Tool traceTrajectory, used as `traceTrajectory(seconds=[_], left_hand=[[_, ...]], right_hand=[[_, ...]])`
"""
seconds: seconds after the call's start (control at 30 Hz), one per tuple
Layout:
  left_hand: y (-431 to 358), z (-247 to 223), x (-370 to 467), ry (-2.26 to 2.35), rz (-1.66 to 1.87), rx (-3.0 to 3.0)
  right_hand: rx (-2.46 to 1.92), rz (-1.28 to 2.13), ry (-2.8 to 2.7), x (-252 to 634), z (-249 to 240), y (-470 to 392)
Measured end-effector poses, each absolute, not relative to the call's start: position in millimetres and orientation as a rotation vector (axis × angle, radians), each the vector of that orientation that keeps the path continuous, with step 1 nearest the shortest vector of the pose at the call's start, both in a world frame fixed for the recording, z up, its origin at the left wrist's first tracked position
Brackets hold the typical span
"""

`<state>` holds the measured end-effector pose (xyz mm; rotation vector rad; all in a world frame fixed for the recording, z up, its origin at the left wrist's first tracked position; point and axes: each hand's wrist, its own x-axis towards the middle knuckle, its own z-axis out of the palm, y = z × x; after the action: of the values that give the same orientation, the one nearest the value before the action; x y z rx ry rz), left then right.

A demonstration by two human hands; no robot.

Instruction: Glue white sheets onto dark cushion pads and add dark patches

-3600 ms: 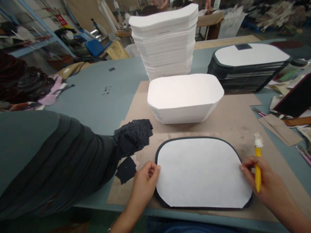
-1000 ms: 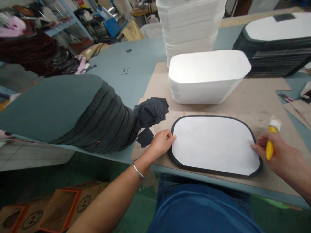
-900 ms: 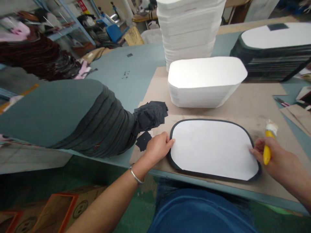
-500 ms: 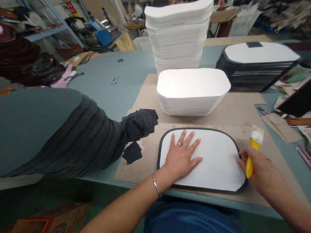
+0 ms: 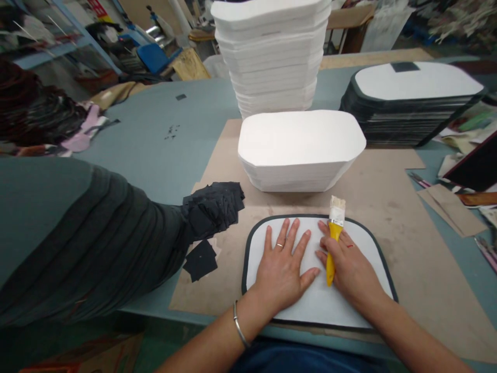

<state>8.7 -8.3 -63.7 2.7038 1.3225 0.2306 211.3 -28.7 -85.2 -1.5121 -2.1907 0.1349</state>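
Note:
A white panel with rounded corners lies flat in front of me, bordered by a dark fabric edge. My left hand rests on its left half, palm down with the fingers spread. My right hand is over the right half, gripping a paintbrush with a yellow handle. The brush's pale bristles point away from me, past the panel's far edge. Some fingertips of the right hand reach the white surface near that edge; the exact contact is hard to see.
Behind the panel stand a low stack of white panels and a tall white stack. Dark-edged panels are piled at the far right. Grey-green fabric pieces and small black squares lie left. Brown board covers the table.
My right hand has moved left with the brush, from the panel's right edge to over its right half. My left hand stays spread on the panel. The camera view has shifted slightly.

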Motion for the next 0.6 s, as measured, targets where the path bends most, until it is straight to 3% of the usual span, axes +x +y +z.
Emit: traceTrajectory(seconds=[0.33, 0.5, 0.6], left_hand=[[-19, -35, -13, 1.404, 0.394, 2.615], [-29, -37, -16, 1.454, 0.406, 2.564], [-31, -36, -14, 1.450, 0.394, 2.550]], right_hand=[[-1.538, 0.175, -1.954, 251, 12, -12], [-1.578, 0.704, -1.726, 217, 17, 21], [-1.680, 0.742, -1.770, 211, 7, 26]])
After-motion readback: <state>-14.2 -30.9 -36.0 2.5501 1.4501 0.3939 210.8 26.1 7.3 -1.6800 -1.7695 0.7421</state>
